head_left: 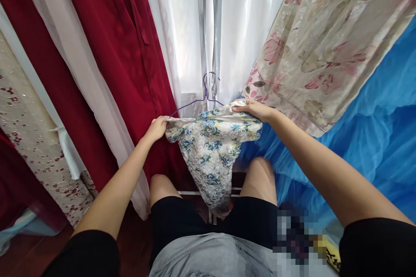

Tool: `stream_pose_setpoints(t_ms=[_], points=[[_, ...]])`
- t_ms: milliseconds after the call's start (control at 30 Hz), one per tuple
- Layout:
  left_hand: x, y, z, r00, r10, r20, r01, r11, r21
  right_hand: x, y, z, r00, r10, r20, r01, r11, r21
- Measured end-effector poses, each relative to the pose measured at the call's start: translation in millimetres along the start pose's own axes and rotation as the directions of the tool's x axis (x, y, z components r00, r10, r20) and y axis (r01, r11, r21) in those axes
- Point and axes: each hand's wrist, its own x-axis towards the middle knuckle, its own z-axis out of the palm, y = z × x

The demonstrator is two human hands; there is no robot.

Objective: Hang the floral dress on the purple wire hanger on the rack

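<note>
A white blouse with blue flowers (211,147) hangs in front of me on a thin purple wire hanger (191,103), whose hook points up. My left hand (158,127) pinches the garment's shoulder at the hanger's left end. At the other shoulder, my right hand (248,107) grips the cloth near the neckline, thumb in front and fingers partly behind it. The hanger's right end is hidden by the cloth and that hand. The garment narrows downward and its lower end hangs between my knees.
Long red curtain-like cloth (107,52) hangs on the left, white cloth (182,30) behind. Grey metal poles (202,21) stand in the middle. To the right are a beige floral fabric (312,52) and blue tulle (364,138). A blurred patch covers things at lower right.
</note>
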Motion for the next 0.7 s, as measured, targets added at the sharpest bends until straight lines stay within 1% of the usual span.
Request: stream_pose_setpoints(t_ms=[67, 133, 233, 300, 367, 433, 467, 533, 600, 633, 700], points=[[19, 13, 4.7, 0.999, 0.016, -0.049, -0.019, 0.999, -0.050, -1, 1, 1, 0.999, 0.046, -0.022, -0.045, 0.998, 0.033], [30, 28, 8.3, 0.991, -0.023, -0.134, 0.009, 0.994, -0.106, -2, 4, 1, 0.994, 0.109, -0.023, -0.106, 0.991, 0.085], [35, 47, 8.4, 0.964, -0.069, -0.256, 0.032, 0.989, -0.146, -5, 13, -2, 0.978, 0.206, -0.025, -0.200, 0.968, 0.150], [34, 55, 4.7, 0.953, -0.099, -0.286, 0.062, 0.989, -0.134, -10, 24, -4, 0.971, 0.237, -0.043, -0.225, 0.957, 0.183], [32, 60, -0.1, 0.953, -0.152, -0.263, 0.125, 0.985, -0.117, -18, 39, -5, 0.975, 0.199, -0.096, -0.174, 0.960, 0.221], [28, 63, -3.3, 0.961, -0.175, -0.212, 0.157, 0.982, -0.101, -29, 59, -2, 0.970, 0.108, -0.220, -0.055, 0.970, 0.238], [26, 66, -3.9, 0.968, -0.162, -0.192, 0.144, 0.984, -0.103, -35, 69, 1, 0.954, 0.058, -0.294, 0.012, 0.973, 0.229], [20, 73, -3.6, 0.981, -0.085, -0.174, 0.066, 0.991, -0.113, -44, 85, 8, 0.904, -0.029, -0.426, 0.123, 0.973, 0.194], [13, 85, -3.1, 0.986, 0.052, -0.156, -0.066, 0.994, -0.090, -50, 91, 14, 0.852, -0.094, -0.515, 0.209, 0.963, 0.171], [9, 92, -3.4, 0.983, 0.129, -0.134, -0.138, 0.989, -0.056, -50, 88, 15, 0.827, -0.116, -0.551, 0.243, 0.956, 0.164], [2, 107, -5.8, 0.964, 0.255, -0.080, -0.253, 0.967, 0.040, -47, 73, 13, 0.787, -0.137, -0.602, 0.285, 0.946, 0.157]])
